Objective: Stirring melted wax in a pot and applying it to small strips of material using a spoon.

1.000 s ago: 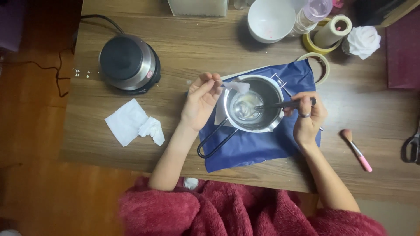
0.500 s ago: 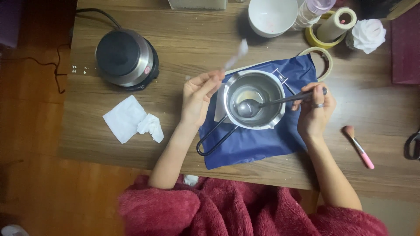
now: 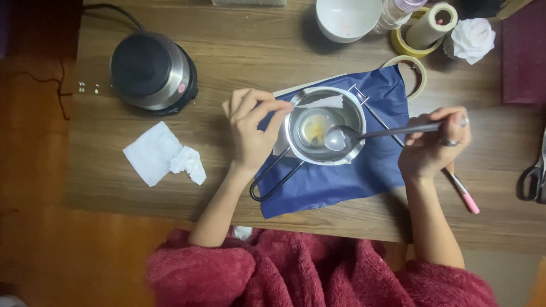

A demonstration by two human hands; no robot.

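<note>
My right hand is closed on the handle of a metal spoon, fingers wrapped round its far end just right of centre in the frame. The spoon runs leftward over the rim of a small steel pot, and its bowl sits inside the pot, above a yellowish residue on the bottom. My left hand is at the pot's left rim, thumb and fingertips pinched together on the edge of a white scrap of paper that lies across the upper inside wall of the pot. So both hands are narrow and holding: the right on the spoon, the left on the paper.

The pot stands in the middle of the frame on a blue cloth spread over the wooden table. Its dark wire handle loops out toward the lower left over the cloth's edge.

Farther out, a round electric hot plate sits in the upper left, and a crumpled white tissue lies below it. Along the top edge stand a white bowl and rolls of tape. A pink-handled brush lies just right of my right wrist, and scissors touch the right edge.
</note>
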